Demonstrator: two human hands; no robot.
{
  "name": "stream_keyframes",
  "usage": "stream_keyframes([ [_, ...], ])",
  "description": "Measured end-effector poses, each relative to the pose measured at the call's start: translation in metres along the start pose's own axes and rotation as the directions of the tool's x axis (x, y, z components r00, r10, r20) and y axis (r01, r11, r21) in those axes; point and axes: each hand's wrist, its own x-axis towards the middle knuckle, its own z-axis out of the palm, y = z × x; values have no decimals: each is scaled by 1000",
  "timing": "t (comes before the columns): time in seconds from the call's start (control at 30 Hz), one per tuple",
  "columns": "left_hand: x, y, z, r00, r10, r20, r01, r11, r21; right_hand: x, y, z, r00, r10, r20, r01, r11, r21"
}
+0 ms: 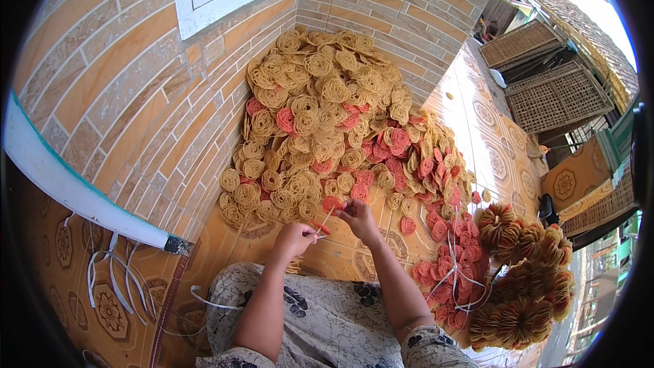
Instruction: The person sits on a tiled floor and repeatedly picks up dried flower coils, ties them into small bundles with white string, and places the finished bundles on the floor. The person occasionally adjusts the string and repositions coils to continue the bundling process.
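Observation:
Low over the tiled floor, just in front of my lap, both hands work close together. My left hand point(294, 240) is pinched on a thin white strip point(327, 219), with a red coiled cracker point(321, 228) at its fingertips. My right hand point(358, 219) has its fingers closed on another red coiled cracker point(332, 204), held upright near the strip's upper end. Whether the strip passes through that cracker is too small to tell. Beyond my hands rises a big heap of round, lacy coiled crackers point(300, 187), mostly tan with some red.
Red crackers point(446, 266) lie to the right with white strips point(455, 274) across them. Beside them sit thick bundles of crackers point(524, 272). More white strips point(112, 266) lie at left. A brick-patterned wall point(157, 109) backs the heap; woven racks point(555, 99) stand far right.

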Motion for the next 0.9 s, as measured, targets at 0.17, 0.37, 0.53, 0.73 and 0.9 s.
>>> stream_keyframes([
  [0.17, 0, 1, -1, 1000, -1, 22, 1, 1000, -7, -3, -6, -8, 993, -93, 71, 102, 986, -129],
  [0.37, -1, 2, 0, 996, 19, -86, -17, 999, 30, -9, -21, -16, 945, -95, 314, 165, 965, -205],
  [0.53, 0, 1, 3, 995, 101, -23, -98, 989, 107, -13, -25, 1, 986, 9, 169, -7, 1000, -9],
  [0.73, -4, 20, 1, 925, 319, -208, -351, 925, -144, -19, -36, 15, 977, -132, 169, 131, 991, 19],
  [0.9, -11, 20, -9, 985, 157, 69, -147, 981, -125, -19, -36, 21, 986, -165, 16, 164, 986, 42],
])
